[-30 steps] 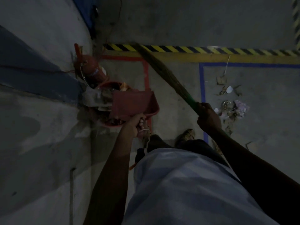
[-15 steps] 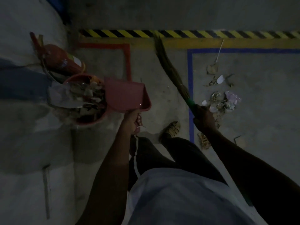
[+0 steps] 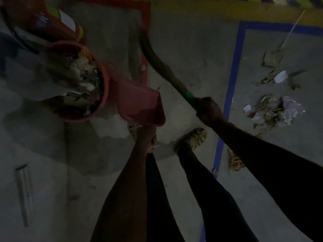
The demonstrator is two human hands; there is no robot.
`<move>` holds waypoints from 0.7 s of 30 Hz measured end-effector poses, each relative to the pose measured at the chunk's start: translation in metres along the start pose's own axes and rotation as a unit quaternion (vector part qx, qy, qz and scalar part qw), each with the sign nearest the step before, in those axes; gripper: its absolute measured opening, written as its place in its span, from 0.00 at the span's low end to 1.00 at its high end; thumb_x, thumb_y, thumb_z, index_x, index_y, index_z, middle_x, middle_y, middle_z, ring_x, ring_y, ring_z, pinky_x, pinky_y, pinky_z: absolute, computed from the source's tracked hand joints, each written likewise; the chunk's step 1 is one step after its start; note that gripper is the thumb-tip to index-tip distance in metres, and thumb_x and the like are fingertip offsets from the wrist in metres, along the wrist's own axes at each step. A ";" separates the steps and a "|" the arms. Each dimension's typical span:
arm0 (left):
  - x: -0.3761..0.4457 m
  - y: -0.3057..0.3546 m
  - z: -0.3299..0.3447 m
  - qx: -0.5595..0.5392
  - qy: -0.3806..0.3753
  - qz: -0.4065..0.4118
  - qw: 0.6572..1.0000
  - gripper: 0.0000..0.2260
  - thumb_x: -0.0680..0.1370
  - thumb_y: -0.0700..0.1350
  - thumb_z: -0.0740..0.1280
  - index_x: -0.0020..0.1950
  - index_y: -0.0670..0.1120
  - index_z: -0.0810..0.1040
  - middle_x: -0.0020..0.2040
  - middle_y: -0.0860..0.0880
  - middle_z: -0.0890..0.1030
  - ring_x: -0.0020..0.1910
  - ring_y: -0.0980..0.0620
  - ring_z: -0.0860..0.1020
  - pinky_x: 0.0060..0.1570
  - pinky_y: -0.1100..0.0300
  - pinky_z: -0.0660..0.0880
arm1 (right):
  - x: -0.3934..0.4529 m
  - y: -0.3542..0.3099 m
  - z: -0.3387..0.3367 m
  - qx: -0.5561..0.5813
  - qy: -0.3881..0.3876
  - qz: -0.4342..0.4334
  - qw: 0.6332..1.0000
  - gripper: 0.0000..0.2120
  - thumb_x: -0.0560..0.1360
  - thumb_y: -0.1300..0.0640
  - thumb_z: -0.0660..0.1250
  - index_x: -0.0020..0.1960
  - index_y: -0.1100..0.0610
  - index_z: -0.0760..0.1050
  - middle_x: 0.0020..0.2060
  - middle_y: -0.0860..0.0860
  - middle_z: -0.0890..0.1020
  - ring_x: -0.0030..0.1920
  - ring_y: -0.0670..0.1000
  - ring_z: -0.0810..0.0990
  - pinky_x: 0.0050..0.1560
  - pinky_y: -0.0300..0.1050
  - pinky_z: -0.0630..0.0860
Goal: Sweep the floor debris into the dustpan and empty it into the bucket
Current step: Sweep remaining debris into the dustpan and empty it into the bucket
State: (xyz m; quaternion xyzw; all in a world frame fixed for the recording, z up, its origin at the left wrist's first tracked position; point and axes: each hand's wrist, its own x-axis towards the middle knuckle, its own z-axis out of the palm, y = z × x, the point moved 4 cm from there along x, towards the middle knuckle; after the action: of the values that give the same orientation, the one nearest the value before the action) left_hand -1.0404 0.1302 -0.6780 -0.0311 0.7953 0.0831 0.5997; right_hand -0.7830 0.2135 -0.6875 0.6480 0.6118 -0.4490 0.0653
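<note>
My left hand (image 3: pixel 146 137) grips the handle of the red dustpan (image 3: pixel 139 103), which is held in the air just right of the red bucket (image 3: pixel 103 100). The bucket is filled with paper and cardboard scraps. My right hand (image 3: pixel 208 110) grips the broom (image 3: pixel 157 62) at its green collar, and the bristles trail away up and left over the floor. A pile of debris (image 3: pixel 272 110) lies on the floor to the right, inside the blue line, with more scraps (image 3: pixel 277 75) beyond it.
A red fire extinguisher (image 3: pixel 43 20) lies behind the bucket at the top left. Red tape (image 3: pixel 146 41), a blue tape line (image 3: pixel 230 88) and a yellow stripe (image 3: pixel 262 13) mark the concrete floor. My feet (image 3: pixel 192 137) stand between bucket and debris. Another scrap (image 3: pixel 235 160) lies by the blue line.
The view has tilted down and closer. The dustpan has come away from over the bucket toward the right and lower. My right hand still holds the broom.
</note>
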 end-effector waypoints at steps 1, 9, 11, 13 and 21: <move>0.016 -0.003 0.000 -0.002 0.007 0.006 1.000 0.17 0.80 0.45 0.65 0.32 0.45 0.68 0.25 0.49 0.68 0.20 0.53 0.65 0.26 0.67 0.61 | 0.019 -0.002 0.012 -0.004 -0.008 -0.017 1.000 0.25 0.76 0.63 0.68 0.72 0.59 0.70 0.63 0.62 0.73 0.61 0.63 0.73 0.55 0.51 0.72; 0.109 -0.017 0.004 0.025 -0.010 0.017 0.999 0.18 0.81 0.43 0.65 0.32 0.45 0.67 0.24 0.48 0.68 0.16 0.55 0.64 0.21 0.70 0.61 | 0.127 0.005 0.093 0.016 -0.087 0.021 0.996 0.19 0.79 0.59 0.64 0.71 0.55 0.72 0.59 0.61 0.76 0.53 0.61 0.78 0.43 0.48 0.75; 0.121 -0.020 0.007 0.033 -0.009 0.020 0.999 0.17 0.81 0.43 0.65 0.33 0.45 0.68 0.22 0.50 0.69 0.16 0.55 0.64 0.21 0.69 0.61 | 0.133 0.022 0.105 0.027 -0.080 0.046 0.995 0.18 0.80 0.57 0.63 0.70 0.54 0.73 0.58 0.60 0.76 0.54 0.62 0.79 0.49 0.52 0.78; 0.127 -0.021 0.014 0.050 -0.010 0.024 0.998 0.17 0.81 0.43 0.64 0.33 0.44 0.69 0.20 0.51 0.69 0.15 0.55 0.64 0.20 0.70 0.61 | 0.135 0.046 0.110 0.035 -0.057 0.073 0.995 0.18 0.79 0.56 0.64 0.69 0.54 0.73 0.55 0.58 0.77 0.50 0.61 0.80 0.47 0.53 0.79; 0.126 -0.017 0.048 0.134 0.003 0.020 0.991 0.18 0.80 0.45 0.67 0.31 0.46 0.68 0.20 0.52 0.67 0.15 0.57 0.63 0.20 0.70 0.60 | 0.084 0.157 0.109 0.059 0.020 0.130 0.990 0.19 0.80 0.53 0.63 0.70 0.50 0.70 0.57 0.55 0.74 0.46 0.53 0.77 0.36 0.43 0.74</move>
State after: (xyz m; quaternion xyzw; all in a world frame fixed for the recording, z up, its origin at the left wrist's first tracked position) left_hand -1.0275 0.1275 -0.8134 0.0650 0.8012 -0.0123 0.5947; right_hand -0.7165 0.1680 -0.8804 0.7335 0.4960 -0.4589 0.0729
